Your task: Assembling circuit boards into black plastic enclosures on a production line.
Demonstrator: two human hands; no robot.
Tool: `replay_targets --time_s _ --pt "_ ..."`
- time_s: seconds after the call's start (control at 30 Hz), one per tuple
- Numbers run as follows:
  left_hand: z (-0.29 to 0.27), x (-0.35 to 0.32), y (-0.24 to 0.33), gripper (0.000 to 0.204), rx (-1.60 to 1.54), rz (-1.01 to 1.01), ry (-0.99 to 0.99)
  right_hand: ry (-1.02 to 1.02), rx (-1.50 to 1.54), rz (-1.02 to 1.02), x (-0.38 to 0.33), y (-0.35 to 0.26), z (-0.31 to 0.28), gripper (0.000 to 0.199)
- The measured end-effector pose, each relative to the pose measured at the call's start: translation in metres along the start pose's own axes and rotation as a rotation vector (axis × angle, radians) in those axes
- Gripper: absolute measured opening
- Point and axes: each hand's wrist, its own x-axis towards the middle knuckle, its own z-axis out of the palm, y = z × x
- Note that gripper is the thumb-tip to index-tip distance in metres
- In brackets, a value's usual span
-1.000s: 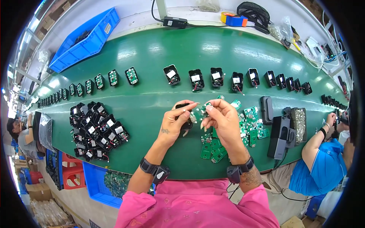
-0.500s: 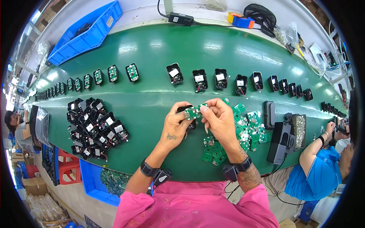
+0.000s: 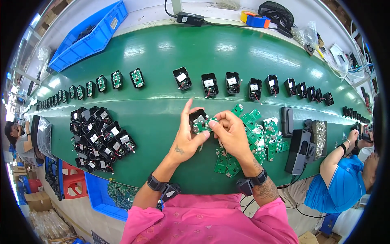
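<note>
One circuit board (image 3: 201, 126) pinched in right hand (image 3: 232, 135).

The left hand (image 3: 186, 141) has straightened its index finger upward.

Over the green table (image 3: 154, 142) are one left hand (image 3: 187, 140), one right hand (image 3: 231, 133), one circuit board (image 3: 207, 123) and one black housing (image 3: 198, 114), on it one housing heap (image 3: 95, 137) and one board heap (image 3: 258, 138), beyond it one adapter (image 3: 190, 18).
</note>
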Motion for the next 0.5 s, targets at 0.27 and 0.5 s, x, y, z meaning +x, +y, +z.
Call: replay_targets --time_s 0.27,0.5 --pt "-0.004 0.001 -0.004 0.061 -0.099 -0.099 -0.046 0.114 -0.577 -0.683 -0.001 0.000 -0.004 0.016" --pt "0.007 -0.003 0.000 0.061 -0.192 -0.164 -0.037 0.048 -0.245 -0.429 -0.005 0.005 0.004 0.010"
